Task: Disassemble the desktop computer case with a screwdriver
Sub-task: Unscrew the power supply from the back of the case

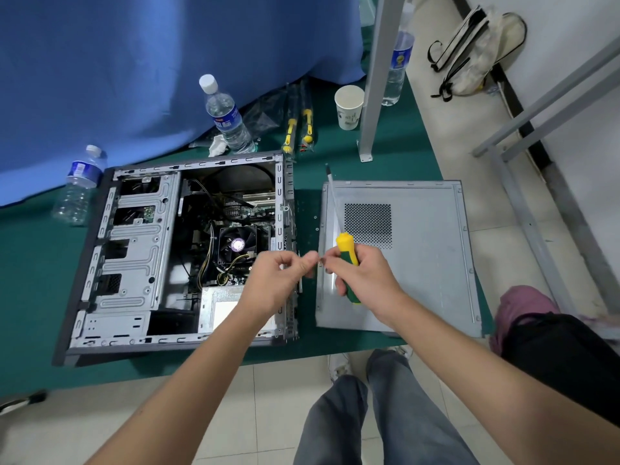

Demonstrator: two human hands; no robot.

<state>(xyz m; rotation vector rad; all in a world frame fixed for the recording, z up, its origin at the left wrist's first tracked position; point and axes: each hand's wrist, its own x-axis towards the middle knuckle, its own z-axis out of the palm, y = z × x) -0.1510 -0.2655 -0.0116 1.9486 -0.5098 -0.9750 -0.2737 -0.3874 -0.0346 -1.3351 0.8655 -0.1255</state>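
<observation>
The desktop computer case (134,236) lies open on its side on the green table (33,297), with its fan and cables showing. Its removed grey side panel (426,263) lies flat just to the right. My right hand (365,280) grips the yellow-and-green handle of a screwdriver (345,245) above the panel's left edge, shaft pointing away from me. My left hand (271,283) hovers over the case's right rim. Its thumb and forefinger pinch a tiny dark screw (320,261), which also touches my right fingertips.
Two loose screws (316,223) lie between case and panel. Behind stand water bottles (226,119) (79,186), a paper cup (349,107), two packaged screwdrivers (298,129) and a grey metal post (379,78). Blue cloth (134,62) hangs at the back. The table's front edge is near my legs.
</observation>
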